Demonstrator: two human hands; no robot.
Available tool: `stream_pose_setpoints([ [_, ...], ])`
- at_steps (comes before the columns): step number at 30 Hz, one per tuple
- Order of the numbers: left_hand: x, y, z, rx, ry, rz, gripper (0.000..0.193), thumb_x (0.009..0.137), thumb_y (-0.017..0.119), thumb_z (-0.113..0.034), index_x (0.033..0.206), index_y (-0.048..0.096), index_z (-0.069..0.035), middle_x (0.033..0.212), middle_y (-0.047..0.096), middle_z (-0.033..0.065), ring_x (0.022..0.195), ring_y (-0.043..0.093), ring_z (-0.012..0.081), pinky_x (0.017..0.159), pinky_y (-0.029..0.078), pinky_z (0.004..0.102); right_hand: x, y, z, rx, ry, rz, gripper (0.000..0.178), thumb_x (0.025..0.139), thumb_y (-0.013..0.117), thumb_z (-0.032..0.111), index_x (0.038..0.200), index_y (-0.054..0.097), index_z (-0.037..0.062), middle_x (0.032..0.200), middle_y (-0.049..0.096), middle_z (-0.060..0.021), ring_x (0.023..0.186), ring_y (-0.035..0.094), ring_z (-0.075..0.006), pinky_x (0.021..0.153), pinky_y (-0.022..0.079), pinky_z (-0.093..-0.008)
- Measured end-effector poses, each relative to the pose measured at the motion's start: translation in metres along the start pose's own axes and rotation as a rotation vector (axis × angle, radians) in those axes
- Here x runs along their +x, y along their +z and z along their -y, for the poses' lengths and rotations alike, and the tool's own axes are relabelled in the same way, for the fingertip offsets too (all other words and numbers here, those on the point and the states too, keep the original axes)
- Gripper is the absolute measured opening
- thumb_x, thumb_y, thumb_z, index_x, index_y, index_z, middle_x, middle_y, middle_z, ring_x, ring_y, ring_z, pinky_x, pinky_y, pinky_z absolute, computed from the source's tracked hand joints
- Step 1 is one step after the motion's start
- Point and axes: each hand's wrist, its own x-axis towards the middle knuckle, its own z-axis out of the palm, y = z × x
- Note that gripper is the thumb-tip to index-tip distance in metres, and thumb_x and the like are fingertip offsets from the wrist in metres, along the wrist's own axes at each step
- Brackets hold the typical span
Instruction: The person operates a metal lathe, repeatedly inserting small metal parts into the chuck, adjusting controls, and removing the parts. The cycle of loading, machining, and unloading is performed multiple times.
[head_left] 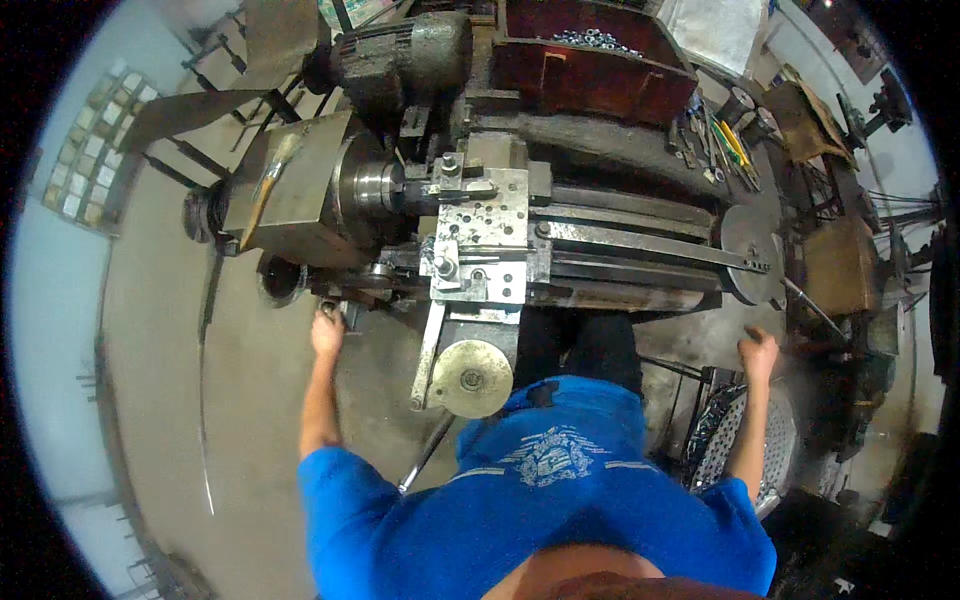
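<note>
Grey concrete floor (170, 330) fills the left half of the view, and a tiled white wall bends along the rim at nine o'clock. Going from the left, one paint brush (268, 180) with a pale handle lies on top of the lathe headstock (290, 195), and one dark motor (405, 50) sits above it at twelve o'clock. The left hand (327, 330) is stretched forward and its fingers are closed around a small lever (330, 306) low on the front of the machine, just under the headstock, at about nine o'clock from the middle of the picture. I judge this lever to be a stiff steel part, probably oily and a little slippery, which moves only along its own arc; the good place to take it is at the knob end, with the whole hand, as it is taken now. In the middle stands the carriage (480, 225) with many small holes in its plate, and below it one round brass-coloured handwheel (472, 378), smooth at the rim and heavy to start, I think. Two long bed ways (620, 240) run to the right, up to one grey round disc (748, 240). At one o'clock one red tray (590, 65) holds many small nuts, too many to count. The right hand (758, 352) is raised at three o'clock, away from the machine, above one perforated metal basket (745, 440); its fingers look curled, but I cannot tell if they hold something. Several hand tools (725, 145) lie at two o'clock.
</note>
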Motion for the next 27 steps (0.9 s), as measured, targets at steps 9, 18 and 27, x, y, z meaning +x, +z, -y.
stream_pose_setpoints([
  [9, -0.014, -0.098, 0.006, -0.117, 0.158, 0.319, 0.037, 0.079, 0.057, -0.031, 0.106, 0.052, -0.005, 0.089, 0.062, 0.0216, 0.086, 0.059, 0.0354, 0.073, 0.047, 0.0435, 0.054, -0.007, 0.248, 0.379, -0.629, 0.119, 0.040, 0.061, 0.061, 0.011, 0.101, 0.062, 0.0035, 0.097, 0.064, -0.0143, 0.091, 0.061, -0.0223, 0.082, 0.045, -0.0294],
  [18, -0.042, -0.329, 0.130, 0.004, -0.104, -0.280, 0.035, 0.088, 0.046, -0.033, 0.108, 0.057, -0.006, 0.096, 0.062, 0.0163, 0.087, 0.061, 0.0299, 0.072, 0.047, 0.0389, -0.014, 0.116, 0.526, 0.029, -1.331, 0.532, 0.029, 0.053, 0.061, 0.019, 0.077, 0.066, 0.0047, 0.083, 0.063, -0.0146, 0.079, 0.060, -0.0304, 0.071, 0.048, -0.0371],
  [27, -0.157, -0.281, 0.046, 0.022, -0.359, -0.297, 0.047, 0.076, 0.059, -0.046, 0.095, 0.058, -0.003, 0.069, 0.060, 0.0149, 0.069, 0.060, 0.0346, 0.061, 0.046, 0.0429, -0.022, 0.129, 0.539, -0.096, -1.287, 0.449, 0.024, 0.052, 0.059, 0.019, 0.069, 0.066, 0.0040, 0.073, 0.064, -0.0150, 0.071, 0.063, -0.0295, 0.063, 0.050, -0.0367],
])
